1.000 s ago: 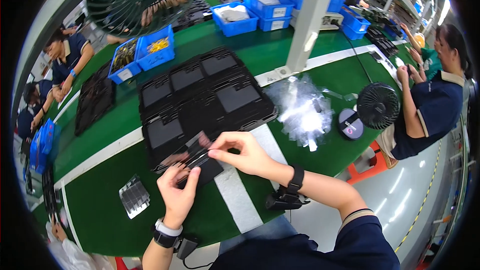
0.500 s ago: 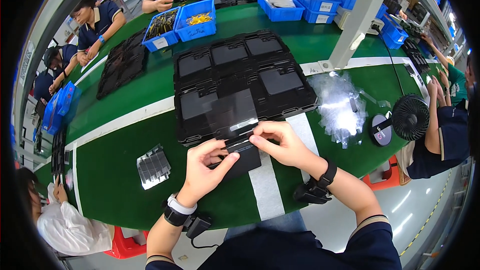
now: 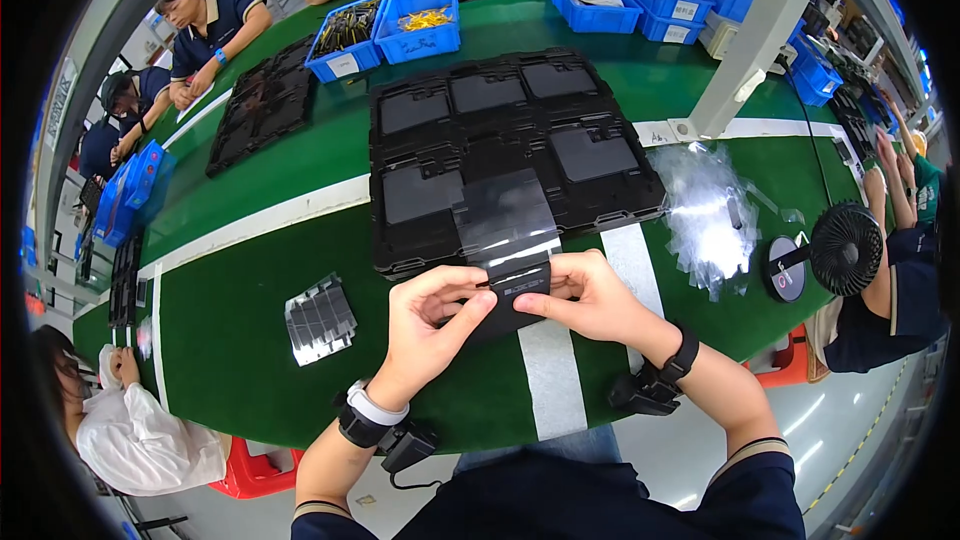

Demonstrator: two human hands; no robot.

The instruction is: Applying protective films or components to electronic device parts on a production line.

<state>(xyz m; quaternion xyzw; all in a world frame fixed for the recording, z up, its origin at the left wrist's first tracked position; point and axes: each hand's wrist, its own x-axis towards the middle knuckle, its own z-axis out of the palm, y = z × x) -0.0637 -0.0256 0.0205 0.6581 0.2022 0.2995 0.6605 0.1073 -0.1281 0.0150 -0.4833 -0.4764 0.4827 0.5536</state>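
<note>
Between both hands is a flat black rectangular part (image 3: 519, 281), held above the front edge of the black tray. A clear film (image 3: 508, 220) extends from its far edge over the tray. My left hand (image 3: 432, 320) pinches the part's left side, thumb on top and fingers curled behind. My right hand (image 3: 605, 305) grips the right side, its thumb lying across the face. The fingers partly hide the part's edges. Beyond them lies the black moulded tray (image 3: 400, 258), with flat grey-black panels (image 3: 595, 152) in several of its compartments.
Left of my hands lies a clear sheet with dark strips (image 3: 320, 320). A pile of clear films (image 3: 708, 225) and a small black fan (image 3: 846, 248) are to the right. Blue bins (image 3: 420, 45) stand farther back, near a grey post (image 3: 755, 50). Co-workers sit around the green table.
My right thumb has shifted down and inward on the black part, and my fingers have moved apart along its far edge. The whole view has shifted slightly, with the scene appearing farther right.
</note>
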